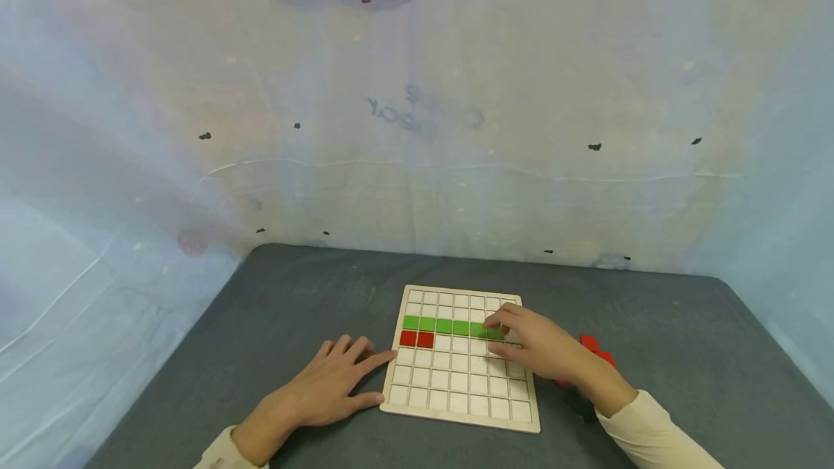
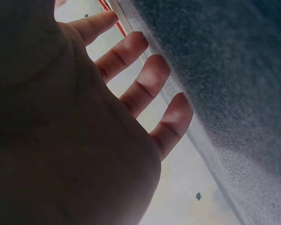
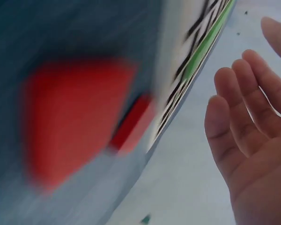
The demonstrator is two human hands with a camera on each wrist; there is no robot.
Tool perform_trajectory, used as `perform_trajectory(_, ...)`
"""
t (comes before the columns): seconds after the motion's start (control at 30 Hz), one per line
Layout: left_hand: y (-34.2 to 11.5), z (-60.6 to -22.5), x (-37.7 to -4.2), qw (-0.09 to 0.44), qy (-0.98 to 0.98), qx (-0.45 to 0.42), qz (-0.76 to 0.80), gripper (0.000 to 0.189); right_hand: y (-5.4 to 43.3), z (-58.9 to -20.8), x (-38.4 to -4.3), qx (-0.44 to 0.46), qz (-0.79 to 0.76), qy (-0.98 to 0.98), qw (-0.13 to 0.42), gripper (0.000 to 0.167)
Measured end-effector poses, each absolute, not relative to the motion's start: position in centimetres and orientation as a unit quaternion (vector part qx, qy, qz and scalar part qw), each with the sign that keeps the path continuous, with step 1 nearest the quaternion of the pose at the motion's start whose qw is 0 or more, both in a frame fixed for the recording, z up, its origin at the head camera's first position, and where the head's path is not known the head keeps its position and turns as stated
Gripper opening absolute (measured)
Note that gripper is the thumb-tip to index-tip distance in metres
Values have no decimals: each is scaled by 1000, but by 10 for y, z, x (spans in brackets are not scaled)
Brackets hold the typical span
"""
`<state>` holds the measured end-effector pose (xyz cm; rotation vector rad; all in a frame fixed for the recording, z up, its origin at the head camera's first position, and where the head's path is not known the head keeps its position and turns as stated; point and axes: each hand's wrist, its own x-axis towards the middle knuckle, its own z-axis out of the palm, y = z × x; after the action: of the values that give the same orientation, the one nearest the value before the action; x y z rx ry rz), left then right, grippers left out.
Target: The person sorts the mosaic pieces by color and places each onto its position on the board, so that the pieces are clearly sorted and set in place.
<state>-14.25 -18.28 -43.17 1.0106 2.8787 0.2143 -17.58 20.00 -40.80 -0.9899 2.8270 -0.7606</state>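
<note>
A wooden grid board (image 1: 459, 420) with pale squares lies on the grey table. One row holds several green tiles (image 1: 444, 326), and two red tiles (image 1: 417, 339) sit in the row nearer the person. My left hand (image 1: 329, 386) rests flat beside the board, thumb and index fingertips right at its left edge. Above the right end of the green row hovers my right hand (image 1: 537, 344), fingers loosely bent and covering part of the squares. In the right wrist view, no tile shows in the right hand (image 3: 257, 122).
Loose red tiles (image 1: 589, 342) lie on the table right of the board, partly behind the right forearm; the right wrist view shows a blurred red tile (image 3: 79, 122) close up. A pale patterned curtain (image 1: 417, 187) hangs behind the grey table (image 1: 313, 288).
</note>
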Motion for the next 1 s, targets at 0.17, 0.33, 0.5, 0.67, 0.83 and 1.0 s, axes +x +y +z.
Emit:
perform_trajectory(0.17, -182, -430, -142, 43, 940, 331, 74, 62, 231, -413, -167, -292, -236, 927, 20, 33)
perform_trajectory(0.33, -181, -425, -141, 32, 938, 338, 75, 61, 254, -416, -158, -256, -228, 939, 24, 34)
perform_trajectory(0.5, -180, -420, -139, 50, 938, 333, 81, 61, 270, -418, -144, -236, -205, 949, 19, 33)
perform_trajectory(0.67, -180, -419, -138, 58, 939, 328, 83, 61, 275, -424, -125, -223, -174, 959, 2, 32)
perform_trajectory(0.83, -181, -422, -138, 39, 938, 334, 80, 61, 272, -424, -113, -209, -150, 966, -18, 34)
perform_trajectory(1.0, -182, -426, -139, 30, 936, 341, 80, 61, 269, -425, -108, -172, -134, 976, 5, 40)
